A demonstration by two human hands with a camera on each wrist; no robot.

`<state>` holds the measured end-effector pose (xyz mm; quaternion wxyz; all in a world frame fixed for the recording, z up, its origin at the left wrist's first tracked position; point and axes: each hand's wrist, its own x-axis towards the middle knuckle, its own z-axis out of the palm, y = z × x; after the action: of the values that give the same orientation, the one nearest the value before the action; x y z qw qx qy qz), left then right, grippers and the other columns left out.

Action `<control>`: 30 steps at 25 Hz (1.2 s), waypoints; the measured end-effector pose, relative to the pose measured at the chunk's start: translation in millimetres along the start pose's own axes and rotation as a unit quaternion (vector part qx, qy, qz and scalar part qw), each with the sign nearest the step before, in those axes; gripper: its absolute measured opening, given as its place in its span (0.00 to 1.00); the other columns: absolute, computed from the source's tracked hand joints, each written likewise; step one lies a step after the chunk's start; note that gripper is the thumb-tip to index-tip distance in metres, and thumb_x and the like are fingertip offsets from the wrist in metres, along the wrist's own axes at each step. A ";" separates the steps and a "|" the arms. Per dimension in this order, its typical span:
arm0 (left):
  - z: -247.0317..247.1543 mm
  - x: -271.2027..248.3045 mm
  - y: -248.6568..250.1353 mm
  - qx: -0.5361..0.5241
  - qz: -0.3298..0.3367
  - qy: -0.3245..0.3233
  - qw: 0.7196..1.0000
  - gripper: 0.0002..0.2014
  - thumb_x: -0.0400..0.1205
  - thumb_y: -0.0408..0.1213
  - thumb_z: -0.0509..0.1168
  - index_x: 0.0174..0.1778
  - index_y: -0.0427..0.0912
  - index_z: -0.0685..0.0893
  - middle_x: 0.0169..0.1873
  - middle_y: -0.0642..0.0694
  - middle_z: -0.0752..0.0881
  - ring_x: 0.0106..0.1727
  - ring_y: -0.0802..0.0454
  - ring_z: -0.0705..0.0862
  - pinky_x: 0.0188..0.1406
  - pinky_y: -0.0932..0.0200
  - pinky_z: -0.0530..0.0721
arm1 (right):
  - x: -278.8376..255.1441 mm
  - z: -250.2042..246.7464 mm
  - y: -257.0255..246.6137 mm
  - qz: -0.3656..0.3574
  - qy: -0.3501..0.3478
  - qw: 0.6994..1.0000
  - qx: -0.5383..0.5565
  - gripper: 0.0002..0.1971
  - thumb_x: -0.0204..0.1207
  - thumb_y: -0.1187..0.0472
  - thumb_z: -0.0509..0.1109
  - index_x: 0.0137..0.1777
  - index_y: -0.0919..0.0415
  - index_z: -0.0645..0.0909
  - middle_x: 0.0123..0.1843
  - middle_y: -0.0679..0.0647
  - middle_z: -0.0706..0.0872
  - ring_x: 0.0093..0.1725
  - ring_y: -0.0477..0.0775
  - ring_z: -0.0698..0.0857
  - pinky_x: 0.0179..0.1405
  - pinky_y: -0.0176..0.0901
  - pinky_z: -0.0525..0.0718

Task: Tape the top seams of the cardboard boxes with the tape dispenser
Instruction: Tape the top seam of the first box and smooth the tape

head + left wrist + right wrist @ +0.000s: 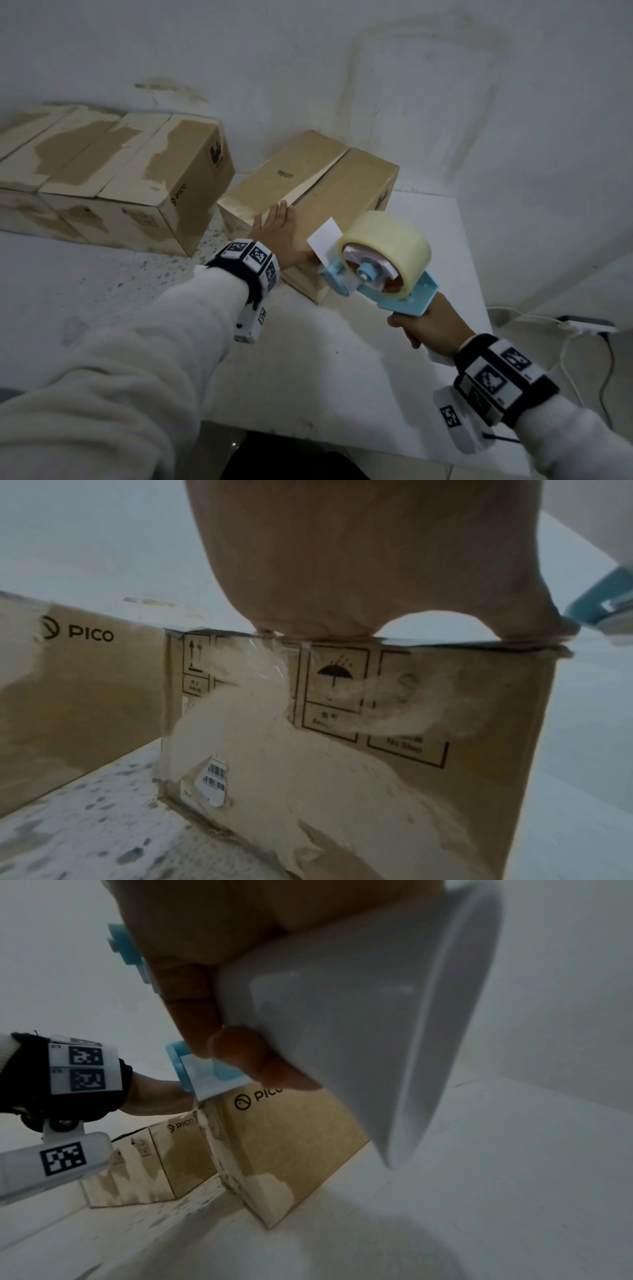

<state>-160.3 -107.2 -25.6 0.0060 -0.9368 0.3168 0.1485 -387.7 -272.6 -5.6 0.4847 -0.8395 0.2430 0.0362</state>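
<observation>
A brown cardboard box (pixel 329 185) stands on the white table, its two top flaps meeting in a bare seam (pixel 318 178). My left hand (pixel 279 233) lies flat with straight fingers on the near end of the box's top; in the left wrist view the palm (pixel 359 574) presses the box's upper edge (pixel 411 645). My right hand (pixel 431 325) grips the handle of a light blue tape dispenser (pixel 376 274) carrying a wide clear roll (pixel 387 236), held just right of the box's near corner. A white tab (pixel 325 240) sticks out from the dispenser's front. In the right wrist view fingers (pixel 192 993) wrap the white handle (pixel 359 1015).
A row of larger PICO boxes (pixel 113 171) with torn surface patches sits at the back left against the wall. The white table (pixel 342 359) ends at its right edge, beyond which cables and a power strip (pixel 582 325) lie on the floor.
</observation>
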 end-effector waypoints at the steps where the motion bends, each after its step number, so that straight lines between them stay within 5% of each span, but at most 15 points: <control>1: 0.4 -0.6 0.1 0.001 -0.001 0.002 1.000 0.53 0.75 0.69 0.55 0.82 0.36 0.39 0.83 0.40 0.39 0.84 0.44 0.40 0.82 0.39 0.44 | -0.9 0.0 0.3 -0.004 -0.002 1.000 0.000 0.23 0.67 0.73 0.71 0.15 0.52 0.73 0.11 0.49 0.75 0.15 0.48 0.73 0.22 0.36 0.75; 6: -0.8 -3.1 2.2 -0.001 -0.008 0.008 1.000 0.54 0.74 0.68 0.56 0.82 0.36 0.39 0.83 0.40 0.40 0.84 0.45 0.40 0.82 0.39 0.44 | -1.1 -0.9 1.6 -0.008 0.000 1.000 0.003 0.20 0.68 0.73 0.71 0.18 0.57 0.73 0.11 0.49 0.75 0.14 0.47 0.73 0.19 0.31 0.73; 12: -1.6 -4.6 3.9 -0.002 -0.016 0.025 1.000 0.53 0.74 0.69 0.55 0.82 0.35 0.39 0.83 0.38 0.40 0.84 0.43 0.40 0.82 0.39 0.43 | -4.1 -0.6 11.2 0.007 0.012 1.000 0.023 0.14 0.66 0.75 0.71 0.25 0.61 0.75 0.12 0.49 0.76 0.15 0.48 0.72 0.18 0.38 0.73; 15: 5.1 -8.5 13.7 -0.041 0.001 0.085 0.996 0.48 0.75 0.63 0.58 0.81 0.31 0.51 0.82 0.31 0.49 0.83 0.36 0.46 0.82 0.39 0.49 | 1.1 3.1 15.2 0.014 0.019 0.999 0.035 0.11 0.66 0.74 0.71 0.27 0.62 0.77 0.13 0.49 0.76 0.15 0.49 0.72 0.17 0.37 0.72; 17: 14.9 -13.8 26.2 -0.077 0.064 0.129 0.987 0.37 0.73 0.58 0.53 0.67 0.30 0.74 0.69 0.28 0.73 0.74 0.31 0.68 0.73 0.41 0.69 | 3.7 6.8 19.5 0.021 0.024 0.999 0.044 0.09 0.65 0.74 0.71 0.29 0.63 0.78 0.14 0.49 0.76 0.17 0.52 0.73 0.20 0.40 0.72; 19: 24.7 -19.6 30.8 -0.120 0.084 0.158 0.976 0.30 0.71 0.52 0.48 0.55 0.33 0.83 0.55 0.35 0.83 0.60 0.35 0.81 0.57 0.45 0.81 | 5.7 10.5 21.6 0.025 0.025 0.998 0.048 0.08 0.65 0.74 0.71 0.30 0.63 0.79 0.15 0.48 0.76 0.18 0.54 0.73 0.20 0.41 0.73; 21: 26.7 -25.7 33.2 -0.120 0.104 0.161 0.974 0.28 0.72 0.47 0.49 0.57 0.33 0.82 0.54 0.36 0.84 0.58 0.37 0.81 0.52 0.45 0.82 | 9.2 12.3 23.6 0.030 0.023 0.998 0.047 0.09 0.65 0.73 0.71 0.30 0.61 0.78 0.14 0.47 0.76 0.17 0.52 0.73 0.18 0.39 0.72; 26: 22.8 -37.4 37.7 -0.088 0.085 0.189 0.974 0.20 0.80 0.36 0.60 0.68 0.33 0.75 0.65 0.36 0.76 0.64 0.38 0.75 0.58 0.46 0.73 | 23.0 19.7 29.2 0.034 0.008 0.999 0.035 0.11 0.65 0.73 0.70 0.26 0.61 0.74 0.12 0.48 0.74 0.15 0.51 0.71 0.20 0.40 0.71; 30: 17.7 -43.6 37.6 -0.112 0.088 0.186 0.972 0.19 0.69 0.38 0.59 0.50 0.29 0.83 0.45 0.34 0.87 0.48 0.40 0.83 0.34 0.52 0.88 | 32.3 23.5 32.3 0.032 -0.006 0.999 0.028 0.16 0.66 0.73 0.70 0.22 0.60 0.71 0.10 0.48 0.73 0.12 0.46 0.70 0.21 0.40 0.71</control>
<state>-220.5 -109.6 -27.1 -0.1713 -0.9110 0.3750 0.0061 -369.6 -278.4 -53.3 0.5083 -0.8171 0.2674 0.0495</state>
